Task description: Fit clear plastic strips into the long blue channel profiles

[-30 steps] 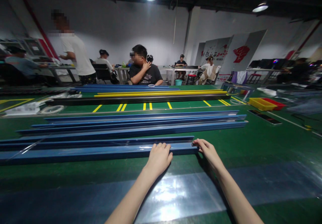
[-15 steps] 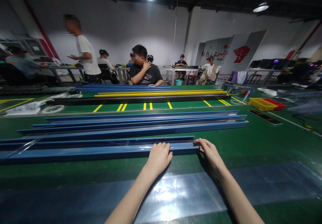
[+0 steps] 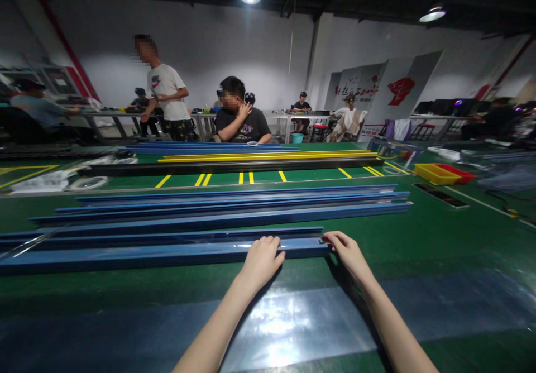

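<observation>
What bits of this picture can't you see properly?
Head view: the near blue rail runs off the left edge, so its left end is cut off.
Head view: the left hand curls over the rail's top, so its own knuckles hide the fingertips.
Head view: the right hand covers the rail's right end; whether it pinches anything is too small to tell.
Head view: what lies in the yellow tray is too far away to make out.

The long blue metal channel rail [image 3: 159, 253] at the near edge shines glossy, and more blue rails [image 3: 234, 208] lie behind it. The flat green table top [image 3: 439, 239] carries short yellow dashes [image 3: 240, 178]. Farther back, bright yellow strips [image 3: 268, 156] sit above a long black bar [image 3: 230, 166]. At right are a yellow plastic tray [image 3: 433, 173] and a red plastic tray [image 3: 463, 173].
</observation>
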{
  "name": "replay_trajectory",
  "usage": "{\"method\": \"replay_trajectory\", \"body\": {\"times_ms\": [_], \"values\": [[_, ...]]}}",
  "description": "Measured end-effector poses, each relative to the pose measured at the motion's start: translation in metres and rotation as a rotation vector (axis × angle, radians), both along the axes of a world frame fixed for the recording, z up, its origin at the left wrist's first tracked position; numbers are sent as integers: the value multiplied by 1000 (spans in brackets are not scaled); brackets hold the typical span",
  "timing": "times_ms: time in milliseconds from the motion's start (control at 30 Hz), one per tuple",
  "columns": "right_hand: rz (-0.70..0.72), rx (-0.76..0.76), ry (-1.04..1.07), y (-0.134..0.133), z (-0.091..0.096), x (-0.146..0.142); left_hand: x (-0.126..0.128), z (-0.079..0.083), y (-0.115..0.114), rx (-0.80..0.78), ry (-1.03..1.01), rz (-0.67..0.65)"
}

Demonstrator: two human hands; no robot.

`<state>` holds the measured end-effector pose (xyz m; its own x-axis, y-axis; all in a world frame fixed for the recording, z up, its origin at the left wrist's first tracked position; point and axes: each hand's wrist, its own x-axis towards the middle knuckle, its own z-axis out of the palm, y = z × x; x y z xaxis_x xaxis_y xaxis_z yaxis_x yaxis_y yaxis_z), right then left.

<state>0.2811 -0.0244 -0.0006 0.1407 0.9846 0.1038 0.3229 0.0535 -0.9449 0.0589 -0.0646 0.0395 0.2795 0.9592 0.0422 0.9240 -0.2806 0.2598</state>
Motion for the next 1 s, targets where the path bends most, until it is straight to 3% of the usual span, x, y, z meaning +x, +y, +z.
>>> {"method": "replay_trajectory", "body": {"times_ms": [367,500,1000], "values": [[207,425,-822,-26,12,-32,-5,-3,5,-22,-162,38],[291,459,-889,-28,9,-39,-4,-6,7,-6,-179,36],[280,302,-932,-21,20,-34,-12,-11,9,63,-369,-45]]}}
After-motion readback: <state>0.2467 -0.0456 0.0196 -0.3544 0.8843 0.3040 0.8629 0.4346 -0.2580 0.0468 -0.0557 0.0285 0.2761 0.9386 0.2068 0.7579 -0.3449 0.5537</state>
